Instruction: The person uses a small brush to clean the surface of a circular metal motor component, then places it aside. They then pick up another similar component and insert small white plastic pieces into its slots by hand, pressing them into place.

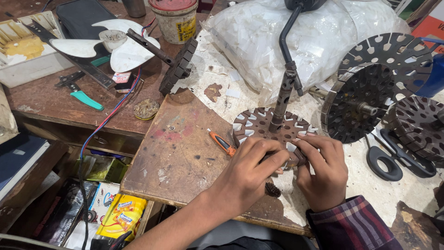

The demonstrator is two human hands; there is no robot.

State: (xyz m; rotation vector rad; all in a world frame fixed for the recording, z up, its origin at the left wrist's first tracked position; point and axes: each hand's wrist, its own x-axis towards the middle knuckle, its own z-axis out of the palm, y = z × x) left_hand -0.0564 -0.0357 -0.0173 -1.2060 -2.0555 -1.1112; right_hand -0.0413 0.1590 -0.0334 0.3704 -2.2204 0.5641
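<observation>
Both hands working the near rim of the slotted stator core [267, 127], lying flat on the table [175, 153] w/ its shaft [283, 97] sticking up, tilted slightly away. Left hand [252, 164] is clamping the rim from the left, right hand [323, 169] pinching it from the right (fingertips nearly meeting over white slot liners). Orange-handled tool [223, 143] lying just left of left hand, closer to it than to the right.

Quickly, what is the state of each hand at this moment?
Left hand: fingers curled, gripping the near edge of the slotted motor core.
Right hand: fingers closed on the same core's edge.
</observation>
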